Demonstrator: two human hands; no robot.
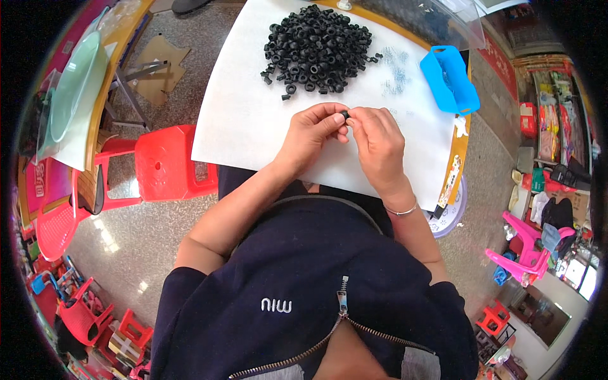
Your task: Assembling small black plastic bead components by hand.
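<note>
Between my two hands, over the near part of the white table sheet, is a small black rubber-like part (345,114). My left hand (316,130) pinches it from the left with thumb and fingers. From the right, the thumb and forefinger of my right hand (379,138) close on the same spot. Fingertips cover most of the part, so its full shape is hidden. Beyond my hands lies a heap of small black ring-like parts (316,47), with a few loose ones along its near edge.
A blue plastic basket (449,79) stands at the table's right edge. The white sheet (240,120) covers the tabletop. A red stool (166,161) is on the left, close to the table. A purple-white basin (451,215) sits below the right edge. Pink stool (529,247) farther right.
</note>
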